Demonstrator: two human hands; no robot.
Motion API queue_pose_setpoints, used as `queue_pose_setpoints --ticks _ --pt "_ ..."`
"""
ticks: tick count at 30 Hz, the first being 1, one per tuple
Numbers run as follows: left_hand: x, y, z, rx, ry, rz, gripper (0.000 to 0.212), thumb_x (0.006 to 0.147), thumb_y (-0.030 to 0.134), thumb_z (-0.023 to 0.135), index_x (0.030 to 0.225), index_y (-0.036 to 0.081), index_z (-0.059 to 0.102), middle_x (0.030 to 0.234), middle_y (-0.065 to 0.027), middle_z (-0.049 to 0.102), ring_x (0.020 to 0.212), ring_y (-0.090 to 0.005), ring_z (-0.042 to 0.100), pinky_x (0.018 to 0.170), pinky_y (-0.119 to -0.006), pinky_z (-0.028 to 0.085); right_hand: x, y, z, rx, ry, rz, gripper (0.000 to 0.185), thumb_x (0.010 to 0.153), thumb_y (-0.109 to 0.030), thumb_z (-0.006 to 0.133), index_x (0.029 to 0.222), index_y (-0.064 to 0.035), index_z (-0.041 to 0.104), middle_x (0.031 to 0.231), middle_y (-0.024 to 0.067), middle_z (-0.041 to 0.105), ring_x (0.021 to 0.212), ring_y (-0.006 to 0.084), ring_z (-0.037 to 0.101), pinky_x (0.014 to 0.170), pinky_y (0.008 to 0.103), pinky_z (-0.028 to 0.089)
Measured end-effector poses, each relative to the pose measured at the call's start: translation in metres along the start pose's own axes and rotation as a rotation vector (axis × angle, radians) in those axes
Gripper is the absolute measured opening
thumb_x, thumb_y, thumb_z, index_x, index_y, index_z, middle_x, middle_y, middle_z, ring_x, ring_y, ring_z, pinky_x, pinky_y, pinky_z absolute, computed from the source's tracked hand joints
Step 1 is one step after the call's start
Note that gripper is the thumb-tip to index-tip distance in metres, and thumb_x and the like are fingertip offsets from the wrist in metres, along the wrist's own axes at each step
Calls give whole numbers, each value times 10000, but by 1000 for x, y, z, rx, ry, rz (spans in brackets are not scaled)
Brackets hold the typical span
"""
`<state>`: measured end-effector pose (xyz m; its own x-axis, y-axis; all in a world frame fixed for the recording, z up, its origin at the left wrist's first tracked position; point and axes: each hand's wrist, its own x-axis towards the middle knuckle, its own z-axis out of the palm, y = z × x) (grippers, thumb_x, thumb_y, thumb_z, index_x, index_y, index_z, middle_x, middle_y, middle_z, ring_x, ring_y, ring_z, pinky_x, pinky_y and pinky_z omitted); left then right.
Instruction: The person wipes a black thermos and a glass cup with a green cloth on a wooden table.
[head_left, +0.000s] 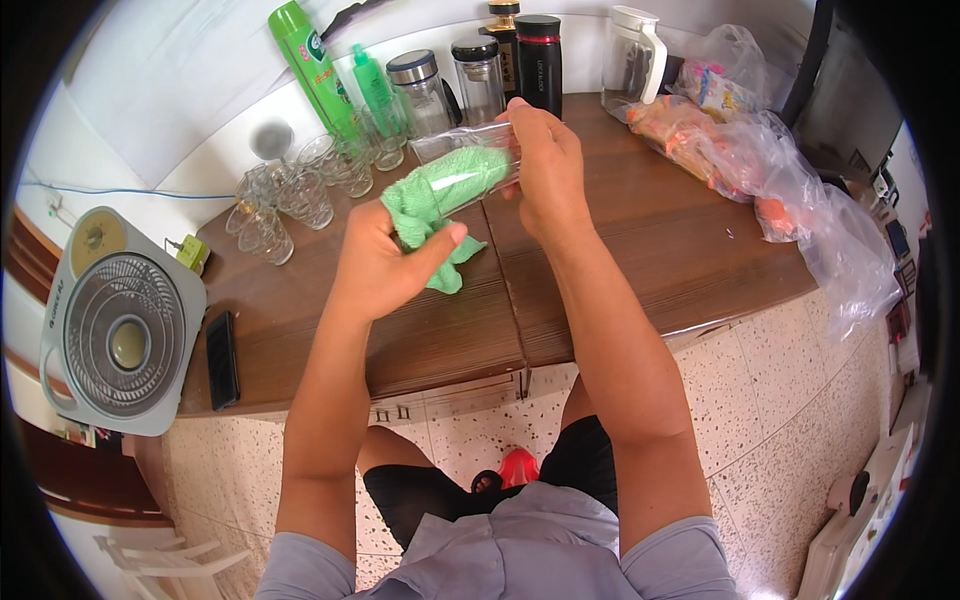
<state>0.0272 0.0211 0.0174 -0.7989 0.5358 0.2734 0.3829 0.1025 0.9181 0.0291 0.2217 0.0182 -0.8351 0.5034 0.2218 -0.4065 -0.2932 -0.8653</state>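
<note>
Above the table's middle, a clear, tall drinking vessel (484, 136) lies tilted on its side in the air. My right hand (550, 161) grips its right end. My left hand (397, 262) holds a green terry cloth (450, 184) at the vessel's other end. Much of the cloth is bunched inside the clear wall, and a loose corner hangs below my left thumb. My left fingers are partly hidden by the cloth. Whether the vessel is glass or plastic I cannot tell.
Several glass cups (304, 199) stand at the back left, near a green spray can (311, 67), lidded glass bottles (416, 86) and a black flask (538, 67). A white-handled pitcher (626, 64) and plastic bags (742, 157) are right. A fan (124, 322) and phone (223, 360) are left.
</note>
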Motion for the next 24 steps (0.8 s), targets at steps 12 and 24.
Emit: queue_pose_setpoints --ticks 12,24 --pt "2 -15 -1 -228 -215 42 488 944 57 700 1412 21 568 1125 -20 690 905 -96 627 821 -297 528 -4 19 6 -241 -191 -330 483 1008 -481 681 1006 1 710 757 -25 605 705 78 522 630 281 438" --pt "16 -29 -4 298 -90 241 317 978 74 674 1287 18 632 1019 -42 682 900 -126 635 812 -321 530 -6 -10 2 -232 -316 239 862 974 -812 418 1043 15 653 828 72 623 670 150 613 450 273 441"
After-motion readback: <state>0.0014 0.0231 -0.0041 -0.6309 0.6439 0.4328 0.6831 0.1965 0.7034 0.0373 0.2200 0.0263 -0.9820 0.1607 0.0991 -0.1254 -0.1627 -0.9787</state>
